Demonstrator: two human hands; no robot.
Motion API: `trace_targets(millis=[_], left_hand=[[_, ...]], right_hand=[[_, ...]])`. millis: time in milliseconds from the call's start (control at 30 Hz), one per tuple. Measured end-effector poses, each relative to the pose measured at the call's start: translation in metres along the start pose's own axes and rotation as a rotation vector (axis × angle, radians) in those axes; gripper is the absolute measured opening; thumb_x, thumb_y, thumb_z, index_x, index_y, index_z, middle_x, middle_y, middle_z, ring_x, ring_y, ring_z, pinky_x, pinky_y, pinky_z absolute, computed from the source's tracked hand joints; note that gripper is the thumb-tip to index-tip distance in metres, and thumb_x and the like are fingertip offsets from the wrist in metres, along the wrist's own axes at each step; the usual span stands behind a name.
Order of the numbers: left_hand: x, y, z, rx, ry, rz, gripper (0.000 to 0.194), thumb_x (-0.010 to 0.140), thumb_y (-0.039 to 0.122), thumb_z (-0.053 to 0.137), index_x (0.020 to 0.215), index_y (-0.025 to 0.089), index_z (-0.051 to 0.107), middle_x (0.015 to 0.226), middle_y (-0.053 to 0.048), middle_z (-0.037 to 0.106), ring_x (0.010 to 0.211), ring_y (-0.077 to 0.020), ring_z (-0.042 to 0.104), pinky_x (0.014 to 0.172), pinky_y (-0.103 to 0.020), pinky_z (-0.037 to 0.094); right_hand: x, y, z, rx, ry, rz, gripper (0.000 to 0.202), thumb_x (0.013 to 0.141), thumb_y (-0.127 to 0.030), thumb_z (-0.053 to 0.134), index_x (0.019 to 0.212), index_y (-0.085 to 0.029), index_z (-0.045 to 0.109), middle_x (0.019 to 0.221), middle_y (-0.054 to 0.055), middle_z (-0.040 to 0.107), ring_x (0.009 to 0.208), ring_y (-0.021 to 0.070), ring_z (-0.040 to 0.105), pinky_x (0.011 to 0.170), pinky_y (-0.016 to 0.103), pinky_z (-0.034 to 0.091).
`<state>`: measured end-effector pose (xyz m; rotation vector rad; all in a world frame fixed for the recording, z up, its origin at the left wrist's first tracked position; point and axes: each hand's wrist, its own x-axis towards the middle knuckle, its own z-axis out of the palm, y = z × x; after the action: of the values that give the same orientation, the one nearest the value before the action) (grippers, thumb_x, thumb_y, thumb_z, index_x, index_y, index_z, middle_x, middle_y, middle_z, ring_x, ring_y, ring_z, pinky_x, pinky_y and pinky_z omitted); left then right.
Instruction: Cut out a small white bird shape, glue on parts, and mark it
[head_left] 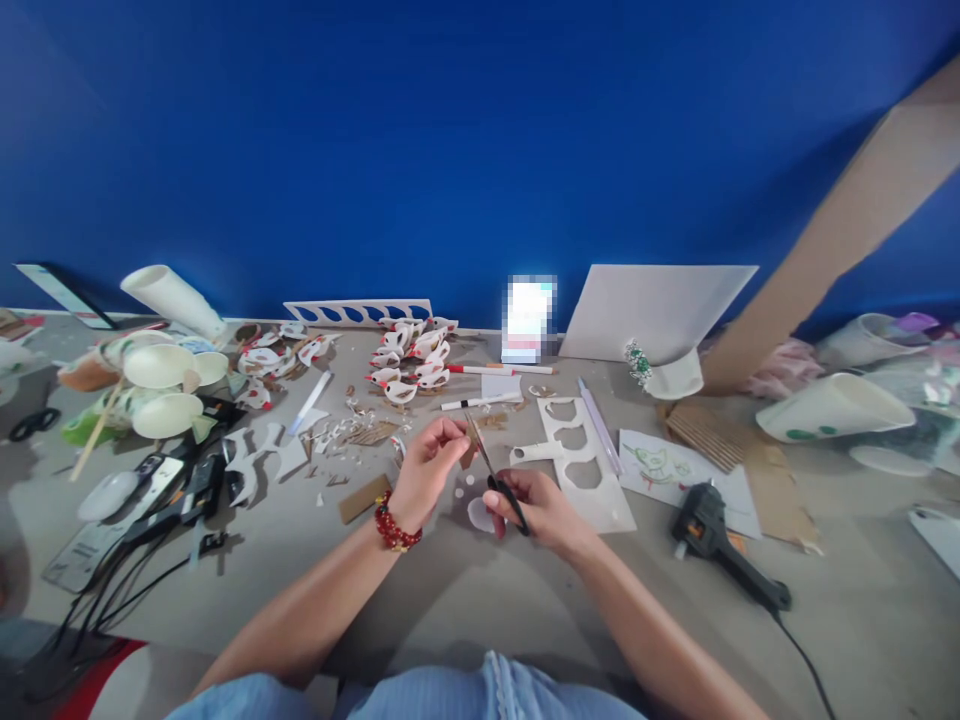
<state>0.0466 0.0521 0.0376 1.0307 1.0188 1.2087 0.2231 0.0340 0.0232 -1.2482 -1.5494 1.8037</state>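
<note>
My right hand (541, 508) grips black-handled scissors (501, 483), blades pointing up and away toward my left hand. My left hand (429, 465), with a red bead bracelet (393, 526) on the wrist, pinches a small brown cardboard piece (469, 452) right at the scissor blades. A small white round cutout (478, 514) lies on the grey table under my right hand. Both hands hover just above the table, near its middle.
A black glue gun (709, 535) with its cord lies to the right. A white cut-out sheet (581, 462), markers (480, 401), several paper birds (409, 365), paper cups (832, 405), white boards (652, 305), a brown cardboard strip (847, 215), cables (135, 560) and scraps surround the hands.
</note>
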Motion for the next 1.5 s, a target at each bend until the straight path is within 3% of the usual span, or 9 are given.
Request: trace_targets(millis=[433, 733, 900, 1100, 1500], left_hand=[[0.0016, -0.0009, 0.0008, -0.006, 0.007, 0.021, 0.013, 0.080, 0.018, 0.057, 0.068, 0.017, 0.053, 0.075, -0.002, 0.064, 0.071, -0.0139, 0.057, 0.068, -0.026, 0.041], [0.0007, -0.0020, 0.0002, -0.018, 0.028, -0.056, 0.015, 0.079, 0.024, 0.062, 0.069, 0.016, 0.054, 0.073, -0.001, 0.065, 0.062, -0.0112, 0.058, 0.063, -0.024, 0.045], [-0.0017, 0.0045, 0.0006, 0.077, 0.004, -0.035, 0.017, 0.085, 0.032, 0.058, 0.079, 0.017, 0.053, 0.072, 0.001, 0.064, 0.044, -0.0066, 0.052, 0.046, -0.020, 0.039], [-0.0012, 0.0038, 0.0013, 0.013, 0.023, -0.028, 0.017, 0.083, 0.032, 0.061, 0.083, 0.017, 0.052, 0.072, 0.001, 0.065, 0.048, -0.0083, 0.056, 0.048, -0.022, 0.046], [-0.0027, 0.0064, 0.0017, -0.018, 0.009, -0.070, 0.021, 0.080, 0.032, 0.064, 0.081, 0.018, 0.048, 0.066, 0.004, 0.060, 0.044, -0.0088, 0.059, 0.047, -0.021, 0.047]], right_hand=[[-0.0001, -0.0010, 0.0010, -0.115, 0.065, 0.007, 0.039, 0.080, -0.049, 0.062, 0.058, -0.018, 0.051, 0.044, -0.003, 0.056, 0.042, 0.0089, 0.041, 0.046, 0.021, 0.029], [0.0021, 0.0034, 0.0000, -0.272, 0.192, 0.005, 0.047, 0.082, -0.054, 0.056, 0.052, -0.019, 0.046, 0.041, -0.002, 0.053, 0.044, 0.0103, 0.042, 0.047, 0.022, 0.031], [-0.0001, 0.0006, -0.0010, -0.142, 0.082, -0.005, 0.044, 0.079, -0.055, 0.061, 0.060, -0.018, 0.050, 0.052, 0.000, 0.063, 0.046, 0.0097, 0.045, 0.046, 0.021, 0.030], [-0.0010, 0.0003, 0.0015, -0.061, -0.002, -0.006, 0.044, 0.078, -0.058, 0.062, 0.066, -0.017, 0.051, 0.058, 0.002, 0.065, 0.048, 0.0104, 0.049, 0.047, 0.020, 0.032], [-0.0016, -0.0012, 0.0036, -0.087, 0.010, 0.033, 0.045, 0.077, -0.058, 0.064, 0.065, -0.016, 0.052, 0.056, 0.001, 0.063, 0.046, 0.0085, 0.045, 0.044, 0.019, 0.029]])
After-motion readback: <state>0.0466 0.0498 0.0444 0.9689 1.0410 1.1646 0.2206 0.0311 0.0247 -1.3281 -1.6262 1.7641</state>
